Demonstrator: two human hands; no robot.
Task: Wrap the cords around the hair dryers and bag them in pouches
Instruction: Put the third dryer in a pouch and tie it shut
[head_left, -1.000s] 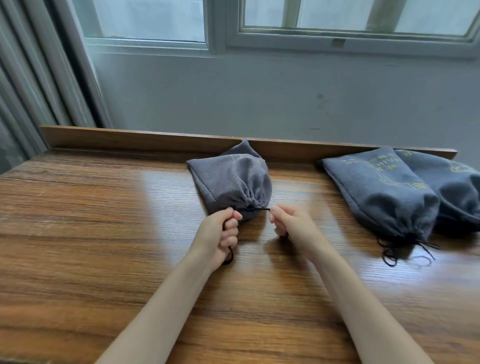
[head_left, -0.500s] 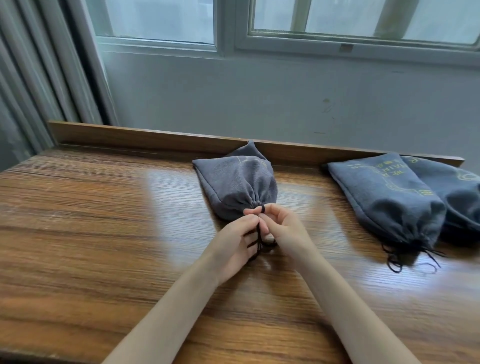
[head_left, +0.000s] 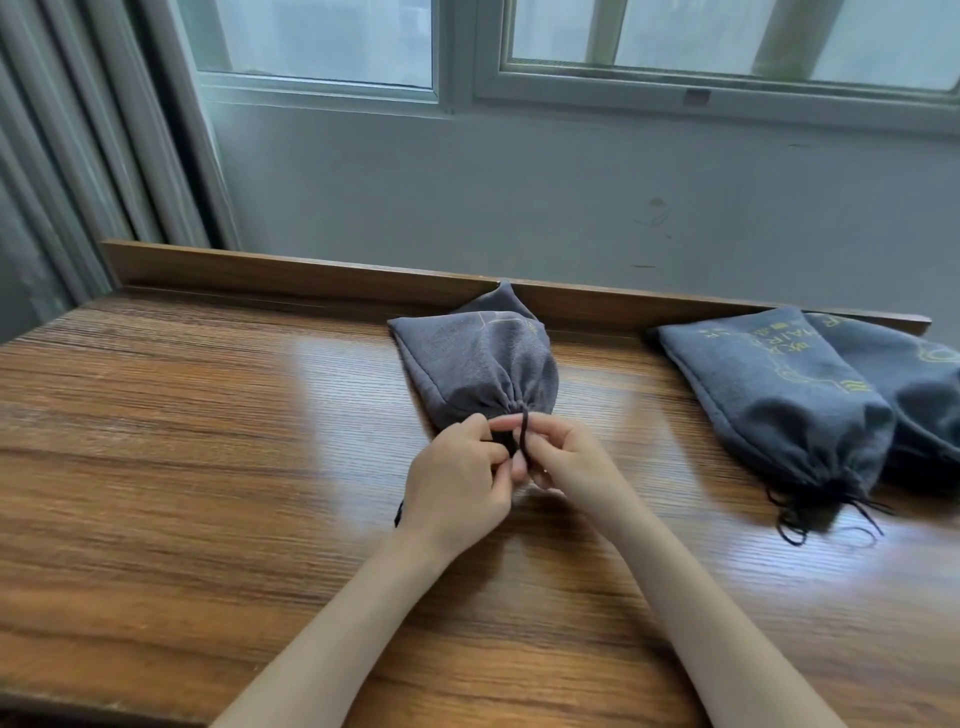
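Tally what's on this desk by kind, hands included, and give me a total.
Grey drawstring pouches: 3 (middle pouch, nearer right pouch, farther right pouch partly behind it)
Hands: 2 (left hand and right hand, both with a grip on the middle pouch's black drawstring)
Total: 5

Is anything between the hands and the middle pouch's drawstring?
Nothing visible. The left hand and right hand pinch the black drawstring at the gathered mouth of the middle pouch; the other pouches lie apart, to the right.
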